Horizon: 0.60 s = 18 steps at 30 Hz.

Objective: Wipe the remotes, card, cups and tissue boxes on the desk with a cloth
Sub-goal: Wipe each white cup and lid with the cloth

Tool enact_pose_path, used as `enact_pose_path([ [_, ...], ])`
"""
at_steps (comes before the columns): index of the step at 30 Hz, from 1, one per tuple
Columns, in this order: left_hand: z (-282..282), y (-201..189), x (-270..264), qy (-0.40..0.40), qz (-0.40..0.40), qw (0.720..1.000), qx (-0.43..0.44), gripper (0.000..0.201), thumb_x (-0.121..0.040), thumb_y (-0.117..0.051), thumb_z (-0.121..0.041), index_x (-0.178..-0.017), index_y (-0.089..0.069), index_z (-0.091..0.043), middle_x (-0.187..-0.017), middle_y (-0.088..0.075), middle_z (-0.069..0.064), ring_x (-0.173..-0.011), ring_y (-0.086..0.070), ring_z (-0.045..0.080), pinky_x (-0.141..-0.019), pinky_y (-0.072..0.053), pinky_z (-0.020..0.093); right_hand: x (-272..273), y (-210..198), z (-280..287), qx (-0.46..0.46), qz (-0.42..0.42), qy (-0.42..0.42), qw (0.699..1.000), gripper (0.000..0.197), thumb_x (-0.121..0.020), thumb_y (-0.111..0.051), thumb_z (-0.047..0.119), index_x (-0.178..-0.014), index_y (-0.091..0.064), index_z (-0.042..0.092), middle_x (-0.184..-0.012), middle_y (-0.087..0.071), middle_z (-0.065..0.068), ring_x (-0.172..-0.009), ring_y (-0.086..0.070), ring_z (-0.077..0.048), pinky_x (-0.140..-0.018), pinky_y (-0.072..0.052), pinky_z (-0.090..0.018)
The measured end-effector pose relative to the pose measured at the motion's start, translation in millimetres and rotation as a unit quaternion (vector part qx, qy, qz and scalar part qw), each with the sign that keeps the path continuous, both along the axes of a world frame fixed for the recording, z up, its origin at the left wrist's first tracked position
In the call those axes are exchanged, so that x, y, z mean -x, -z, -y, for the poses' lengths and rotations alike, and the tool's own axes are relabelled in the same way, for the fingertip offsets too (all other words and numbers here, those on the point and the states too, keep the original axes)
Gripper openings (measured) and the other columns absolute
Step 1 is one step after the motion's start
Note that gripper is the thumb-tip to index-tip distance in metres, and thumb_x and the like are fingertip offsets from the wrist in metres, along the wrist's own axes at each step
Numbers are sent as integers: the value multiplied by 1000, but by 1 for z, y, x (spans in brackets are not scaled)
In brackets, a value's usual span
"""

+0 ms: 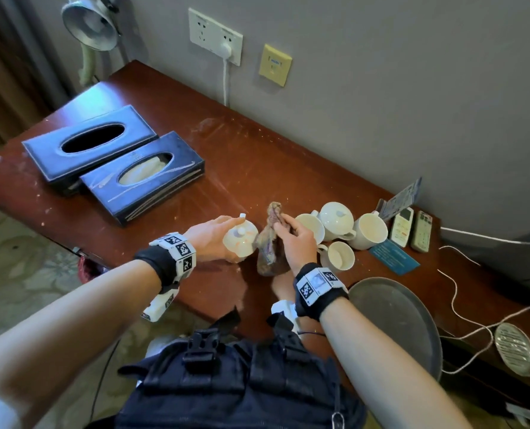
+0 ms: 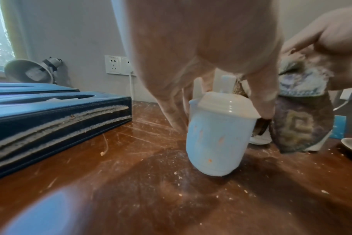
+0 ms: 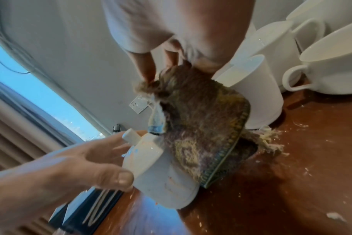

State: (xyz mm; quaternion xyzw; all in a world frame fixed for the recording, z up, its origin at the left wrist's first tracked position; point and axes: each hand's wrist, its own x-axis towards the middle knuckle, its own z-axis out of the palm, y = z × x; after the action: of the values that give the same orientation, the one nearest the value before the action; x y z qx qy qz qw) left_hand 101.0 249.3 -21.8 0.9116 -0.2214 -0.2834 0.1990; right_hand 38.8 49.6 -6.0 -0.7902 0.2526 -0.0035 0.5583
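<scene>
My left hand (image 1: 211, 236) grips a white lidded cup (image 1: 240, 240) from above, fingers curled round its rim and lid. The cup (image 2: 217, 139) stands tilted with its base touching the brown desk (image 1: 257, 156). My right hand (image 1: 294, 239) holds a bunched, patterned brown cloth (image 1: 268, 253) and presses it against the cup's right side (image 3: 163, 179). In the right wrist view the cloth (image 3: 201, 127) hangs from my fingertips (image 3: 146, 70). Two dark blue tissue boxes (image 1: 90, 147) (image 1: 143, 179) lie at the left. Two remotes (image 1: 402, 226) (image 1: 422, 231) and a blue card (image 1: 395, 257) lie at the right.
Several more white cups (image 1: 336, 224) cluster just right of my right hand. A round grey tray (image 1: 396, 320) lies at the desk's front right, with white cables (image 1: 455, 292) and a metal dish (image 1: 516, 348) beyond. A leaflet stand (image 1: 403, 196) leans on the wall. White crumbs dot the desk.
</scene>
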Motion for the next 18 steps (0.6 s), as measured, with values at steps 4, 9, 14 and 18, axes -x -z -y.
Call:
enact_pose_path([
  [4, -3, -3, -6, 12, 4, 1000, -9, 91, -81, -74, -45, -155, -21, -38, -156, -32, -10, -131, -46, 22, -104, -42, 36, 2, 6, -16, 4, -17, -122, 992, 55, -93, -62, 20, -145, -46, 24, -151, -42, 6, -139, -37, -10, -116, -29, -28],
  [9, -2, 0, -9, 42, 23, 999, -16, 88, -85, -70, -44, -157, -19, -36, -154, -36, -9, -130, -48, 23, -102, -45, 37, -1, 26, -39, 20, -25, -148, 988, 45, -101, -50, 34, -145, -42, 32, -157, -32, 8, -144, -28, -8, -119, -22, -29],
  [14, -3, 5, -11, 53, 40, 998, -8, 83, -85, -67, -50, -154, -23, -36, -143, -46, -9, -122, -54, 23, -97, -49, 42, -2, 25, -57, 32, 23, -90, 995, 36, -106, -38, 30, -139, -51, 27, -154, -35, 10, -137, -28, 4, -115, -19, -17],
  [18, -6, 11, -14, 70, 47, 996, 13, 77, -83, -68, -48, -148, -29, -38, -131, -54, -9, -113, -60, 24, -91, -52, 44, 30, 36, -78, 58, 47, -67, 995, 39, -105, -41, 30, -143, -45, 40, -159, -22, 15, -141, -16, 9, -106, -15, -2],
])
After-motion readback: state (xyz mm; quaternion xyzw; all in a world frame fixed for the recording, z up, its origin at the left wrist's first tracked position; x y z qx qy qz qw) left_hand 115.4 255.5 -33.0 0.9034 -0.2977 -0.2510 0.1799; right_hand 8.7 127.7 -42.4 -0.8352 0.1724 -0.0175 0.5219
